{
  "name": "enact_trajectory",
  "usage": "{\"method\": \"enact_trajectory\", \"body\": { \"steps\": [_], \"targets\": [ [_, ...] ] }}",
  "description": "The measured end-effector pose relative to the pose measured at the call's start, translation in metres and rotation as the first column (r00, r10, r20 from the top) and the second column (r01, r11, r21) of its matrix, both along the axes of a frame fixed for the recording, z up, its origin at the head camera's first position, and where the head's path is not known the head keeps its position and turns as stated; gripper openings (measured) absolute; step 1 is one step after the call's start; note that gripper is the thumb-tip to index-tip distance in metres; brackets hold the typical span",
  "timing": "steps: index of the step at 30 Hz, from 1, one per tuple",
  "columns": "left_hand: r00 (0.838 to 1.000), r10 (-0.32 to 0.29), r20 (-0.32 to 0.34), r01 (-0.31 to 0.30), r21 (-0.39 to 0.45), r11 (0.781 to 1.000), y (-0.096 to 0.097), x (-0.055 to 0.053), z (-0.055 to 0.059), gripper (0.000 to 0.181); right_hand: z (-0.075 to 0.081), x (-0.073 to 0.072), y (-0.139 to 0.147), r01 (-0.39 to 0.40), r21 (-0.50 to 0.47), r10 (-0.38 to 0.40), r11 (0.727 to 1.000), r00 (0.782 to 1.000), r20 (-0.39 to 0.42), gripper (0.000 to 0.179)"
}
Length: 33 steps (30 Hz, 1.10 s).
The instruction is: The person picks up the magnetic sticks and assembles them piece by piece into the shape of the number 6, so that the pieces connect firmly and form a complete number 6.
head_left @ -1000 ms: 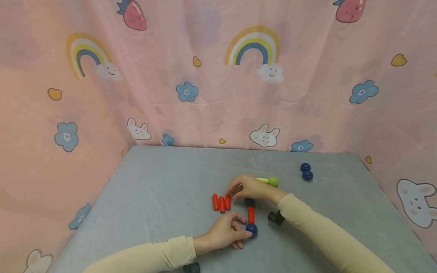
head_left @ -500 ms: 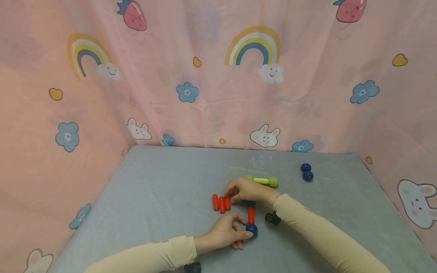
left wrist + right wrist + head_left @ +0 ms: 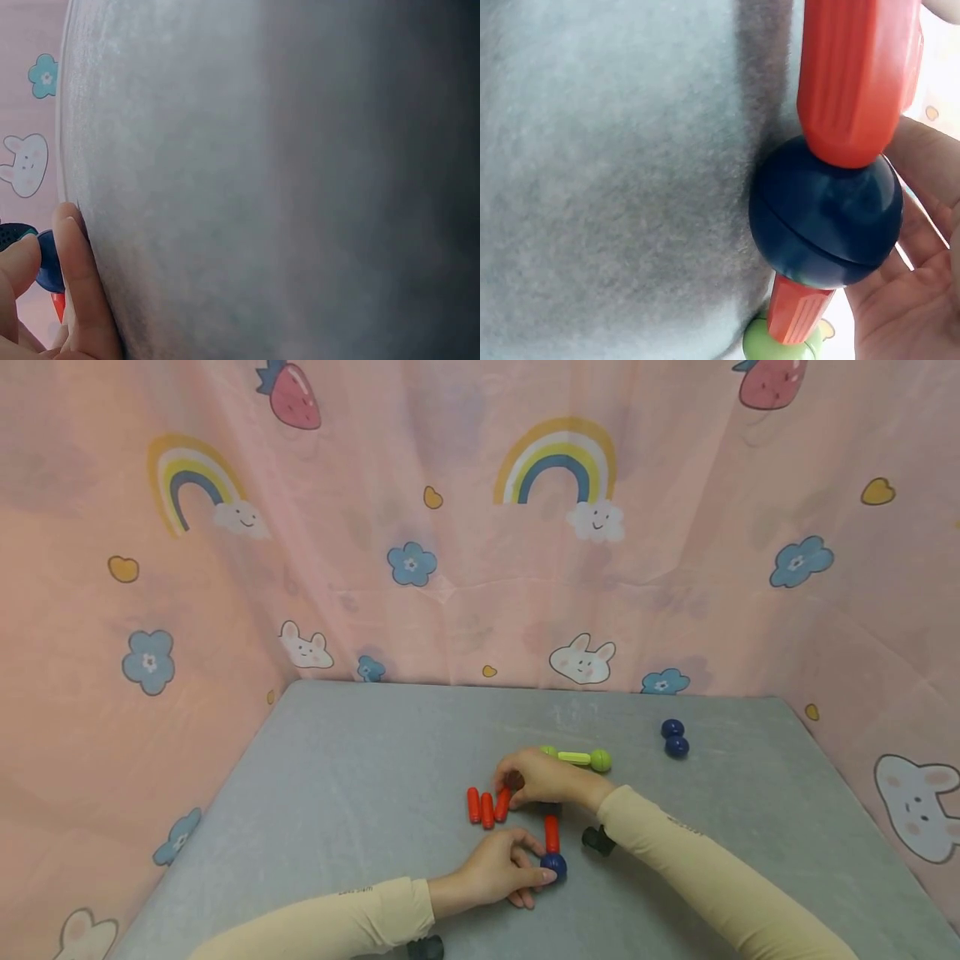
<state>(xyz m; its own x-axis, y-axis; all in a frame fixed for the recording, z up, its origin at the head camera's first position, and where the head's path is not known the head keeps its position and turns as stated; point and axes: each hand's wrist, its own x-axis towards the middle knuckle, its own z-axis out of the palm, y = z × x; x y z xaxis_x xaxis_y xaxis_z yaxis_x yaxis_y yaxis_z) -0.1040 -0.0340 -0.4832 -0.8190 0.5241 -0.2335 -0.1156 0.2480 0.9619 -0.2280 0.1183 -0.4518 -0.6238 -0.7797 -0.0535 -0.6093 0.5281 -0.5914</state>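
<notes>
My left hand [image 3: 498,868] pinches a glossy blue ball [image 3: 553,867] between thumb and fingers; the left wrist view also has the blue ball [image 3: 50,262] there. A red rod [image 3: 552,833] joins it to a second blue ball [image 3: 825,214], mostly covered by the right wrist in the head view. Beyond that ball, another red rod [image 3: 799,309] points toward a green ball [image 3: 769,341]. My right hand [image 3: 543,775] pinches the upper end of a loose red rod [image 3: 502,804], now tilted. Two more red rods, one the leftmost rod [image 3: 473,805], lie beside it.
Behind the right hand lies a light green bar [image 3: 574,758] with a green ball at each end. Two blue balls [image 3: 676,746] sit together at the back right of the grey table [image 3: 360,752]. A pink printed curtain [image 3: 465,527] hangs behind.
My right hand has shifted slightly left and uncovered more of the green bar. The rightmost loose red rod has tilted at the right fingers. The left hand stays on its ball.
</notes>
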Motion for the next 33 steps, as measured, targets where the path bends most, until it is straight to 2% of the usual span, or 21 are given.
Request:
{"method": "enact_trajectory", "body": {
  "steps": [10, 17, 25, 33],
  "targets": [
    [1.000, 0.006, 0.002, -0.006, 0.001, 1.000, 0.0006, -0.0001, -0.0026, 0.022, 0.0025, 0.0000, 0.0011, -0.034, -0.020, 0.035, 0.999, 0.998, 0.044, 0.022],
    [1.000, 0.003, 0.002, -0.003, 0.000, 1.000, 0.0003, 0.0002, -0.0018, 0.023, 0.0029, -0.0007, 0.0003, -0.051, 0.009, 0.051, 0.999, 0.999, -0.002, 0.020],
    [1.000, 0.014, 0.006, -0.014, -0.007, 1.000, 0.0015, -0.0007, -0.0023, 0.021, 0.0029, -0.0011, 0.0022, -0.025, 0.011, 0.025, 1.000, 1.000, 0.001, 0.018],
    [1.000, 0.018, -0.007, -0.018, -0.010, 1.000, 0.0028, -0.0001, 0.0000, 0.024, 0.0055, 0.0025, 0.0066, 0.045, -0.009, -0.045, 0.999, 0.999, 0.000, 0.016]
  ]
}}
